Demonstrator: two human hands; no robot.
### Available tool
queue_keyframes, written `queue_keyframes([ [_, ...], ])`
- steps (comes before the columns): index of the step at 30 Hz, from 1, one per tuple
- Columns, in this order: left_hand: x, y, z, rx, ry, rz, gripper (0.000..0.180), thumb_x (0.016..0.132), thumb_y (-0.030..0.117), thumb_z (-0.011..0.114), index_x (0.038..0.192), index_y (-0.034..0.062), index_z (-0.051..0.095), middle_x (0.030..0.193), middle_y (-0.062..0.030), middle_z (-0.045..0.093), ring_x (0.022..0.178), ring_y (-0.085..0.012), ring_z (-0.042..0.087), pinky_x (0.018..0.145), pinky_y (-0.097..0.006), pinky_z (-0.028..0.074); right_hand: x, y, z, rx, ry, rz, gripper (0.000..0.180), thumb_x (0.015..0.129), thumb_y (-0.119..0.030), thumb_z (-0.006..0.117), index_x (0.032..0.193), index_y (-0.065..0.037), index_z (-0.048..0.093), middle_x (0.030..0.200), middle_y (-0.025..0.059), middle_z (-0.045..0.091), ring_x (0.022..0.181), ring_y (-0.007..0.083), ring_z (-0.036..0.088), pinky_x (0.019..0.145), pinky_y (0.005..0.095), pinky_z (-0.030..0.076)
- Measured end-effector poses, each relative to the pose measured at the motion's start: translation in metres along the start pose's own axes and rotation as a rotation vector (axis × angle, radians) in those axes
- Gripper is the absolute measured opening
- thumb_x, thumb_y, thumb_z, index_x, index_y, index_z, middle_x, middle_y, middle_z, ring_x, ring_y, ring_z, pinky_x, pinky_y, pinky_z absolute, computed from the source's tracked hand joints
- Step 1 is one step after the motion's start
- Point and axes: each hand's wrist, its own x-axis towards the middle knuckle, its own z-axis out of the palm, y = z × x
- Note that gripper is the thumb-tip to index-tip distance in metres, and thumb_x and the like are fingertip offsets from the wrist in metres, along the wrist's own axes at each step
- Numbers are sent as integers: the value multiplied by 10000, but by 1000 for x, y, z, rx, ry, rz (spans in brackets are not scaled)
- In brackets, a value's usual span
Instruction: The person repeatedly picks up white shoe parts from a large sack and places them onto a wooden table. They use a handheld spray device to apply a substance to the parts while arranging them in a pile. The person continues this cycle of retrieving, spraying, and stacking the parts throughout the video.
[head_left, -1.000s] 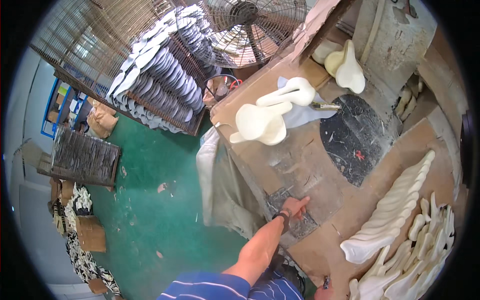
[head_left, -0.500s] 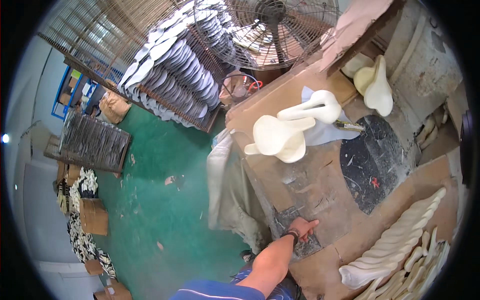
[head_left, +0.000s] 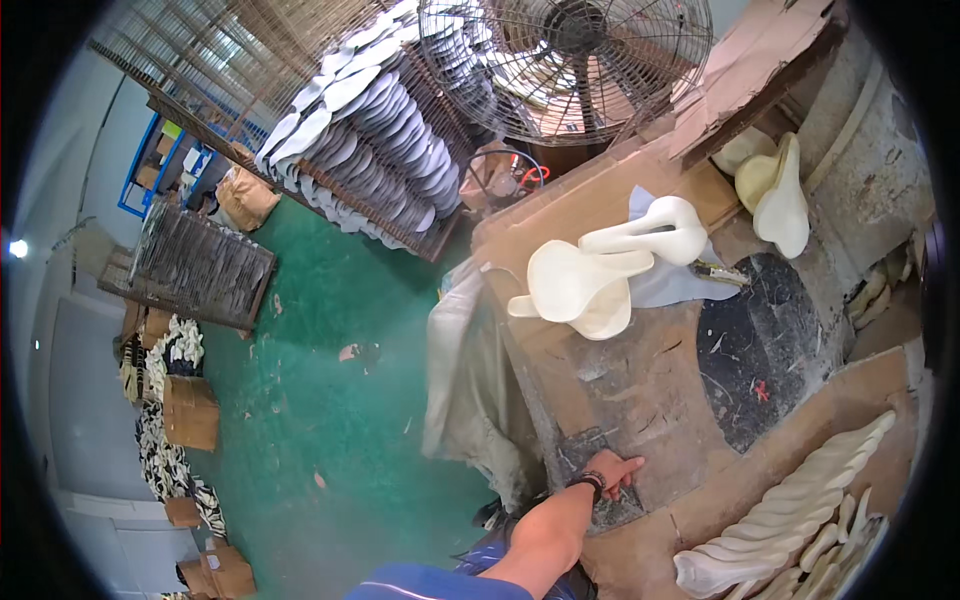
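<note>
My left hand [head_left: 612,472], with a dark beaded bracelet at the wrist, rests on the near left part of the cardboard-covered bench [head_left: 640,380]. One digit stretches out to the right and the others point down at the surface; nothing shows in it. My right hand is out of view. Farther up the bench lie cream bicycle saddle foam pads: a wide one [head_left: 560,283] overlapping another, and one with a long slot [head_left: 672,228]. Under the slotted pad is a pale grey sheet [head_left: 665,285], with a slim yellowish tool [head_left: 720,273] on it.
A nested row of cream pads [head_left: 790,510] lies at the near right; more pads [head_left: 780,195] stand at the far right. A black patch [head_left: 755,350] bears a small red piece [head_left: 762,390]. Beyond are a large fan [head_left: 565,70] and a rack of grey saddle-shaped pieces [head_left: 365,140].
The whole view has shifted slightly, so the bench and pads appear farther right and lower. My left hand stays at the same spot on the bench, its digits slightly rearranged.
</note>
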Motion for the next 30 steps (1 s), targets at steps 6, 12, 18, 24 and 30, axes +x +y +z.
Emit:
queue_keyframes([
  [6, -3, 2, 0, 17, 6, -11, 662, 909, 644, 629, 767, 4, 720, 603, -133, 681, 548, -221, 711, 527, -352, 568, 8, -1, -1, 3, 2, -17, 398, 902, -99, 561, 1287, -73, 656, 1081, 161, 676, 931, 287, 640, 792, 384, 494],
  [12, 3, -1, 0, 22, 2, 29, 673, 915, 643, 621, 792, -10, 727, 598, -138, 676, 552, -223, 712, 528, -354, 568, 18, -2, 1, 3, 23, -50, 374, 886, -98, 571, 1244, -70, 678, 1006, 144, 687, 857, 273, 642, 737, 387, 492],
  [18, 1, -4, 1, 12, -7, 34, 678, 919, 640, 618, 820, -22, 726, 591, -135, 672, 557, -228, 714, 507, -346, 547, 21, 3, 6, 12, 46, -75, 352, 871, -97, 581, 1201, -67, 700, 930, 127, 697, 784, 259, 643, 681, 390, 490],
  [24, 0, 4, 2, 48, -17, 30, 662, 917, 627, 630, 814, -20, 723, 598, -140, 675, 557, -228, 712, 507, -349, 548, 7, 22, 35, 89, 110, -76, 331, 856, -95, 590, 1158, -63, 723, 854, 110, 708, 711, 246, 645, 625, 394, 488],
  [30, 36, -25, -12, 351, -132, -38, 600, 949, 614, 588, 946, 41, 766, 801, -102, 758, 695, -211, 733, 652, -357, 577, 15, 97, 82, 218, 277, -243, 311, 841, -94, 600, 1114, -60, 745, 778, 93, 718, 637, 232, 647, 569, 397, 486],
])
